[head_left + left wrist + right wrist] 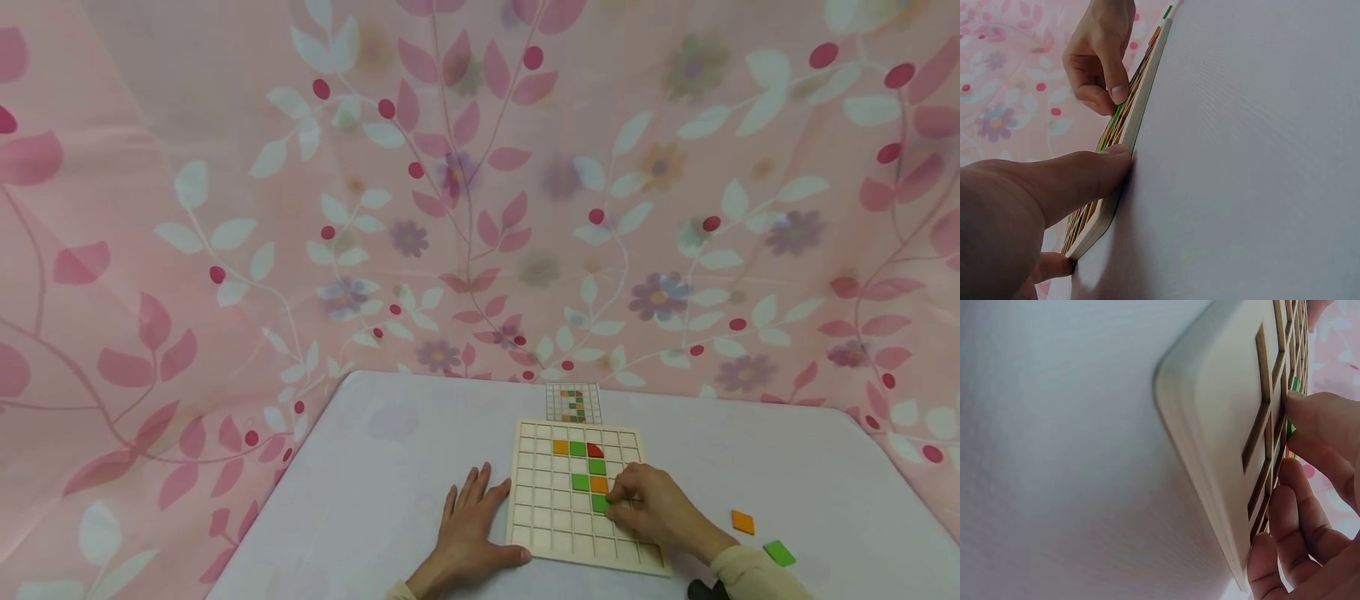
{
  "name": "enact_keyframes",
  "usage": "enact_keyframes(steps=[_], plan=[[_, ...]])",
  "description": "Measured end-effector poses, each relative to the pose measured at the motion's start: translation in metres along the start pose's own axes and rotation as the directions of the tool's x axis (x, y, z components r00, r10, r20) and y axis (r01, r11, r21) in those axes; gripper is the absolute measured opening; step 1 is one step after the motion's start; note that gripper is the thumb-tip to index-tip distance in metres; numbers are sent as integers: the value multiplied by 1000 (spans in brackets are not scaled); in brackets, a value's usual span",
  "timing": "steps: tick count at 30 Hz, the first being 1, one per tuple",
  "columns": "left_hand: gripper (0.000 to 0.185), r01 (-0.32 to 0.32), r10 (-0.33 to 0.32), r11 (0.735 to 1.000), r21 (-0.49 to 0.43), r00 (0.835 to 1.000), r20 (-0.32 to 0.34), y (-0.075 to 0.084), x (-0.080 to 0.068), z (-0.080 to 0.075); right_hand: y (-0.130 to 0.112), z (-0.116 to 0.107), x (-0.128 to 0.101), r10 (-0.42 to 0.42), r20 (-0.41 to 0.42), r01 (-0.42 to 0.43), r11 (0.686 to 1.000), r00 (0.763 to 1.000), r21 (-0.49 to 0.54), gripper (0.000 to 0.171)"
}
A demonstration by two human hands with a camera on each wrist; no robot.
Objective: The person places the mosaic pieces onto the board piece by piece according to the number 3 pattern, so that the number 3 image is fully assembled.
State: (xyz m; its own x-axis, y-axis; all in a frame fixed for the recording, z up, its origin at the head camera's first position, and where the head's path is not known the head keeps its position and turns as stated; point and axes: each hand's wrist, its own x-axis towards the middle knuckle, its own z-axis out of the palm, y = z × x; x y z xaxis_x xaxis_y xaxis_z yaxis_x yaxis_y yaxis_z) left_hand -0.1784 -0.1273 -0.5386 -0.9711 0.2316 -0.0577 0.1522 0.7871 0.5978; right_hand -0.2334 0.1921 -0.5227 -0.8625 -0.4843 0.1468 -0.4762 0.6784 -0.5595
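Observation:
A square wooden grid board (543,518) lies on the white table, carrying several orange and green tiles plus a red one with a rounded corner (595,451). My right hand (651,505) is over the board's right part, thumb and forefinger pinching a green tile (599,503) at the lower end of the pattern. In the right wrist view this green tile (1291,428) shows between the fingertips, the other fingers resting along the grid. My left hand (471,532) spreads at the board's left side, its thumb (1116,159) touching the edge near the front corner.
A small printed grid card (573,403) with a coloured pattern lies behind the board. To the right are a loose orange tile (742,522) and a loose green tile (779,552). A dark object (707,590) shows beside the right sleeve. Floral cloth (480,208) hangs behind the table.

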Motion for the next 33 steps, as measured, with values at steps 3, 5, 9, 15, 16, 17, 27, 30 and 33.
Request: enact_keyframes(steps=[3,5,9,15,16,17,27,30,33], plan=[[100,-5,5,1000,3,1000,-3,-1,0,0,-2,1,-3,-3,-23,3,1000,1000,-20,8],[100,-11,11,1000,1,1000,-8,-1,0,0,-4,2,-5,-19,-46,17,999,999,-44,6],[99,-19,19,1000,-9,1000,-10,-2,0,1,-8,4,-8,-55,-86,48,996,995,-80,4],[99,-17,17,1000,-15,1000,-3,-2,-2,1,-8,5,-10,-44,-108,38,997,993,-60,5],[99,-17,17,1000,-15,1000,-3,-2,-2,1,-8,5,-11,-37,-110,31,998,993,-58,5],[99,-17,17,1000,-16,1000,-2,-2,-2,1,-8,5,-11,-30,-114,24,998,993,-55,6],[99,-16,16,1000,-12,1000,4,-1,-1,0,-4,-1,-11,29,-65,-29,1000,997,2,7],[99,-10,10,1000,-7,1000,6,-1,-1,0,-2,-7,-12,45,-46,-45,999,998,1,9],[99,-10,10,1000,-3,1000,4,0,0,0,1,-17,-15,72,-54,-75,996,996,-44,8]])
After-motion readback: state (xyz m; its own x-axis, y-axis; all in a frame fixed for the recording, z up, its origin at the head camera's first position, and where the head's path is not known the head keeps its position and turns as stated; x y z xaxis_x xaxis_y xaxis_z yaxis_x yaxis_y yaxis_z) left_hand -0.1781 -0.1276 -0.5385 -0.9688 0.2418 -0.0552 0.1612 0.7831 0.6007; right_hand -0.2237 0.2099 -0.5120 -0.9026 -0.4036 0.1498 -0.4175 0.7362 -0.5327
